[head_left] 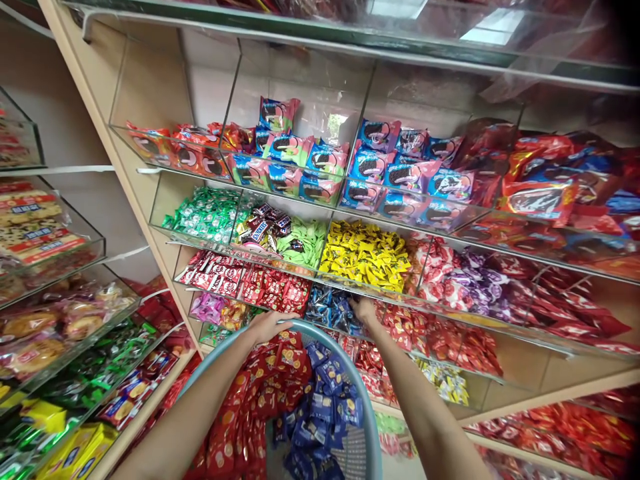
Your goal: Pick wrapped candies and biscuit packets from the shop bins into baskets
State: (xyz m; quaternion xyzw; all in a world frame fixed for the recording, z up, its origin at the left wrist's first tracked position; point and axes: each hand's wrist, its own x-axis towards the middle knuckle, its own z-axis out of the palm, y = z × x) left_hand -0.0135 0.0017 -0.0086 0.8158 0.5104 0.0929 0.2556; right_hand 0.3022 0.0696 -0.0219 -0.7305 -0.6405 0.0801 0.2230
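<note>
A large light-blue basket (373, 413) stands below the shelves, with red packets (280, 380) on its left side and dark blue packets (327, 393) on its right. My left hand (270, 325) rests with its fingers closed over the basket's far rim. Reaching into a clear shelf compartment, my right hand (364, 310) is at the right edge of a pile of blue-wrapped candies (333, 307). Its fingertips are partly hidden among the wrappers and behind the shelf edge, so its grip cannot be made out.
Clear bins above hold yellow candies (367, 257), green candies (203, 217) and blue cookie packs (410, 170). Clear shelf edges (280, 263) run close above both hands. A slanting wooden side panel (125, 173) and another snack shelf (50, 250) are on the left.
</note>
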